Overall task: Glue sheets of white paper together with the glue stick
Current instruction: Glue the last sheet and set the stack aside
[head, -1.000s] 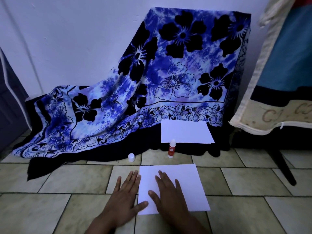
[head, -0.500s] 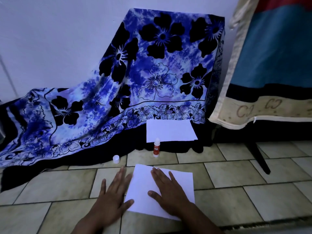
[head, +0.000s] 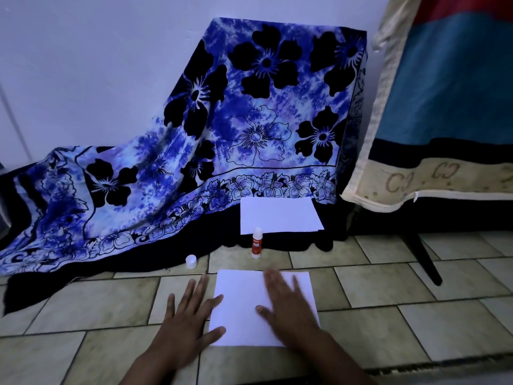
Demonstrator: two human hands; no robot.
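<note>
A white paper sheet [head: 241, 309] lies flat on the tiled floor in front of me. My right hand [head: 286, 309] presses on its right half with straight fingers. My left hand [head: 188, 320] lies flat on the tiles beside the sheet's left edge, its thumb and index fingertip touching the paper. Beyond the sheet an uncapped red and white glue stick [head: 256, 243] stands upright. Its white cap [head: 191, 261] sits on the floor to the left. A second white sheet [head: 280, 215] rests on the dark hem of the cloth behind the glue stick.
A blue flowered cloth [head: 222, 129] drapes over something against the white wall and spills onto the floor at left. A hanging blue and cream fabric [head: 444, 107] fills the right side, with a dark leg [head: 424, 257] slanting to the tiles below it.
My right hand has slid rightward across the near sheet, now blurred with motion. The left hand stays at the sheet's left edge. The view has shifted as my head moved.
</note>
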